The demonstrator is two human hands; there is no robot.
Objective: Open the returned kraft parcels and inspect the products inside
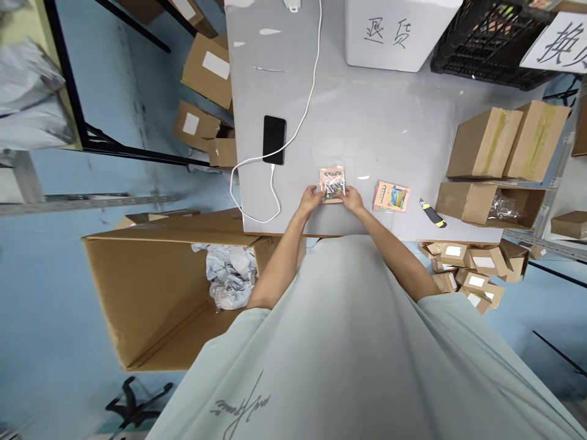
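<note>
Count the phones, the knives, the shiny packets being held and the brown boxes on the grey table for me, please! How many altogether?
Phones: 1
Black-and-yellow knives: 1
Shiny packets, between the left hand and right hand: 1
Brown boxes, two taped and one open: 3
Total: 6

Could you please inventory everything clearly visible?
Square plastic-wrapped packet: one, pink, between hands
Thin rectangular stack: one, pink, right of hands
Flat phone: one, black, table's left
Thin cable: one, white, over phone
Slim cutter: one, black-yellow, table's right
Box-shaped bin: one, white, far side
Plastic crate: one, black, far right
Cardboard boxes: many, brown, both sides
Plastic bags: several, grey, upper left
Table: one, grey, centre
Shirt: one, pale green, below
Left hand: one, bare, packet's left
Right hand: one, bare, packet's right
</note>
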